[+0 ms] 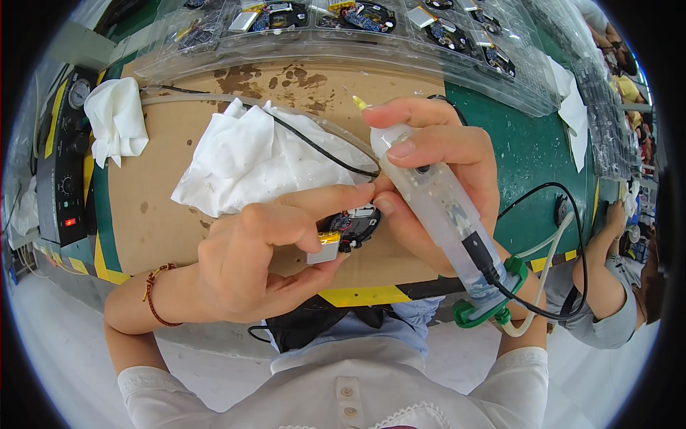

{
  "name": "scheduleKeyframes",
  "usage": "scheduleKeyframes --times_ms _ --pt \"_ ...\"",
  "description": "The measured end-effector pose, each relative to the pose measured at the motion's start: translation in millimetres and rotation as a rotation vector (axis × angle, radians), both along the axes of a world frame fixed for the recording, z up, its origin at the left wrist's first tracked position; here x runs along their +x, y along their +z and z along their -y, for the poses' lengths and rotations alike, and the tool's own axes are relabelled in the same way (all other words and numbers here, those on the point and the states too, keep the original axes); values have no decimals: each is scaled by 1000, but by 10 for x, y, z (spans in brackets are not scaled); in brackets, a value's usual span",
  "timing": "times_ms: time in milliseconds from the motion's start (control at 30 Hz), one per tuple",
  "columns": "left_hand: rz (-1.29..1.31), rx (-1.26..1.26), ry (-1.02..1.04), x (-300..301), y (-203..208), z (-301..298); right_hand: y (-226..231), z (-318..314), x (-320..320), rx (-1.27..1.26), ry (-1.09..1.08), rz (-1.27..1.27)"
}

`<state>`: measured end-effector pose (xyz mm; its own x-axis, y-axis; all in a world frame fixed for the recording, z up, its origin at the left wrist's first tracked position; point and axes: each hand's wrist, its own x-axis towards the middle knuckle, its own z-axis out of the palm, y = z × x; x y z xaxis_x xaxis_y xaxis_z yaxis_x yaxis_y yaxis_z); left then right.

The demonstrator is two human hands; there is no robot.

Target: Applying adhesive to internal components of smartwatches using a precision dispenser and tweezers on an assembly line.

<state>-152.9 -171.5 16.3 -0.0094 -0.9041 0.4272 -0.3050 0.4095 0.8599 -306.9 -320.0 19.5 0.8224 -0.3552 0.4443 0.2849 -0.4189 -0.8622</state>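
Observation:
My left hand [246,247] is closed around a small round black electronic assembly [359,227] with circuit parts and wires. A silver pouch battery [325,250] with yellow tape sticks out between its thumb and fingers. My right hand [461,157] grips a translucent dispensing syringe [449,204], tilted with its yellow needle tip [359,103] pointing up and away to the left. A green clamp [493,293] with a pale hose caps the syringe's near end, and a black cable plugs into its side. The needle is apart from the assembly; the fingers of both hands nearly meet beside it.
Crumpled white cloth [268,154] lies on the brown cardboard [164,229] beyond my left hand. Clear plastic trays [343,44] with several similar assemblies span the back. A black dispenser controller [63,157] with a gauge stands at left, another cloth [118,118] beside it. A co-worker's arm [604,250] shows at right.

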Motion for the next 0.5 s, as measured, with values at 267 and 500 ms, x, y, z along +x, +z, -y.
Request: scheduleKeyframes --times_ms 267,500 --pt "-22 122 -113 44 21 -15 10 -9 2 28 7 -24" --pt "-41 113 -112 33 -4 -6 6 21 20 -62 -23 -2"
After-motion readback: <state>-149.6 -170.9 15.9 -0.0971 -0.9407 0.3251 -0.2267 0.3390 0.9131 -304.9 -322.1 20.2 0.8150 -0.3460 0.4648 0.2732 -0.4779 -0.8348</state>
